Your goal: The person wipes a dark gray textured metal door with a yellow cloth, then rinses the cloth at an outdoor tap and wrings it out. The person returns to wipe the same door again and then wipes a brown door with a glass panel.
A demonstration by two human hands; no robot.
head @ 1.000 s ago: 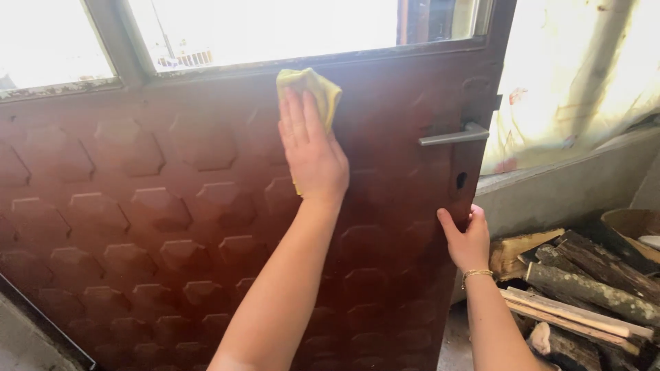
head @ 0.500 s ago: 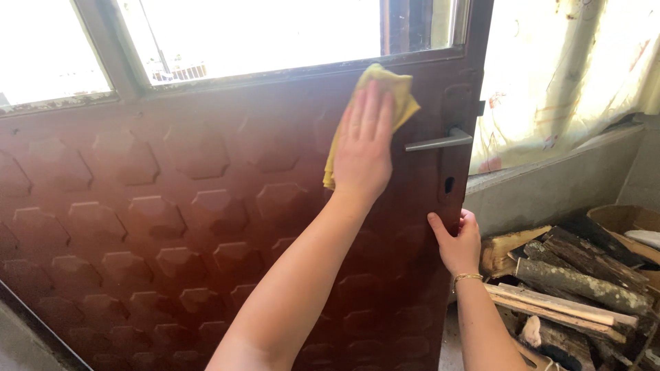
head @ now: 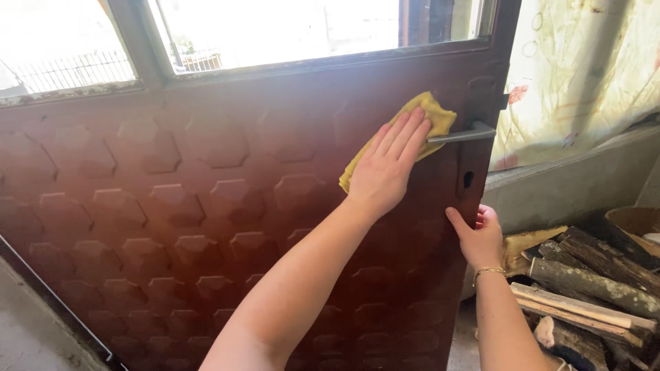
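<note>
The brown door (head: 206,206), stamped with raised hexagons and glazed along its top, fills most of the view, standing ajar with its free edge to the right. Beyond that edge lies a stack of firewood (head: 584,282) on the floor under a pale curtain (head: 584,75).

Over the last second the wiping has travelled across the upper panel. A second ago the left hand (head: 388,168) pressed the cloth near the middle of the door, just under the window frame; half a second ago it was further right and still high; now it has dropped a little and sits right beside the grey lever handle (head: 462,134). The fingers are stretched out flat, not curled, so the hand pins the yellow cloth (head: 419,127) against the metal with the palm rather than gripping it. The cloth's upper corner pokes out past the fingertips and touches or overlaps the inner end of the handle.

The right hand (head: 478,237) has hardly moved: it stays wrapped around the door's free edge below the keyhole (head: 468,179), thumb on the near face and fingers hidden behind, steadying the door. A thin gold bracelet (head: 487,272) circles that wrist.

Judged from this drift, the pass along the top strip has reached the lock side, and the panels lower down look not yet covered.
</note>
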